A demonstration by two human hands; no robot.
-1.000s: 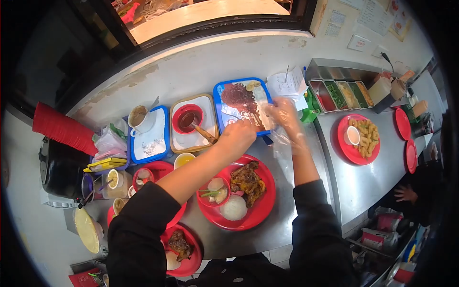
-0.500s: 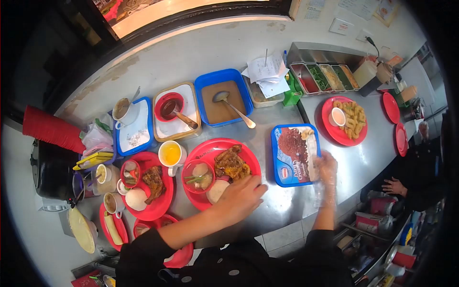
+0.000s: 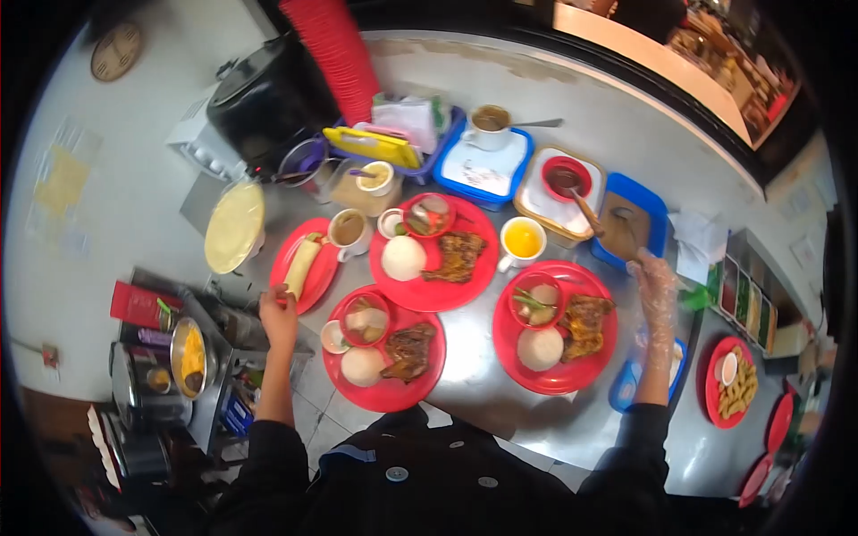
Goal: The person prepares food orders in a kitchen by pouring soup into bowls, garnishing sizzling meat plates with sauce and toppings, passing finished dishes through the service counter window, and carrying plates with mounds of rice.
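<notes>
My left hand [image 3: 279,314] is at the near rim of an oval red plate [image 3: 315,290] holding a pale roll [image 3: 304,266]; its fingers are closed on the rim by the roll's lower end. My right hand [image 3: 654,277], in a clear plastic glove, has its fingers closed around the handle end of a spoon [image 3: 631,230] standing in a blue tub of brown sauce [image 3: 617,239]. Three red plates, an upper one [image 3: 420,293], a lower one [image 3: 420,393] and a right one [image 3: 563,382], carry rice, grilled meat and small red bowls.
Cups of yellow liquid [image 3: 523,239] and brown sauce [image 3: 349,230] stand among the plates. Behind are a tub with a red bowl [image 3: 566,179], a cup on a blue tub [image 3: 489,128] and stacked red cups [image 3: 340,58]. A blue lid [image 3: 626,386] lies under my right forearm; fried rings [image 3: 737,393] are far right.
The view has swung left. My left hand has moved left to the oval plate. My right hand has let go of the tub lid and moved up to the spoon.
</notes>
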